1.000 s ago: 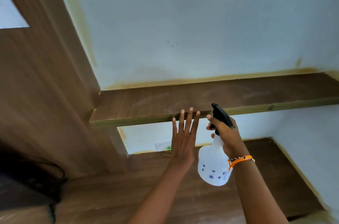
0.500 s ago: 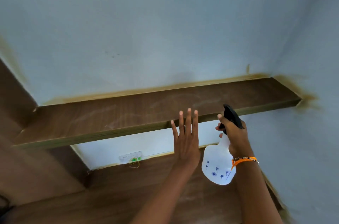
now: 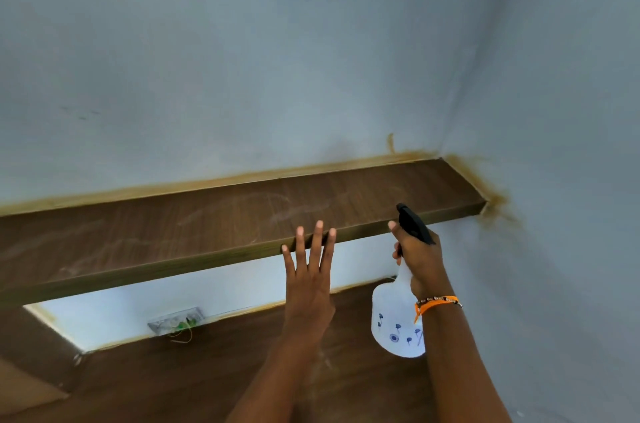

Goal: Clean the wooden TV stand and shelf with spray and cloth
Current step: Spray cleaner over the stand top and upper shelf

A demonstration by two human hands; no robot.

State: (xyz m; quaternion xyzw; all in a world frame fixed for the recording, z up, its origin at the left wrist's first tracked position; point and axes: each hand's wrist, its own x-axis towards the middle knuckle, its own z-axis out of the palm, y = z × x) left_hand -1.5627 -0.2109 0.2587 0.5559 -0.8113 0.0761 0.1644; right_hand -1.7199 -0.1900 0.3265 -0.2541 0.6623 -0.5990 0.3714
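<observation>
Gripping a white spray bottle [image 3: 394, 322] with blue flower prints, right hand [image 3: 420, 260]; left hand [image 3: 308, 280] flat, empty.

A dark wooden shelf [image 3: 194, 232] spans the wall corner, faint pale smears [image 3: 277, 211] on top.

Both forearms are bare, without sleeves. The right wrist wears an orange thread band [image 3: 437, 302] with a small beaded part.
</observation>
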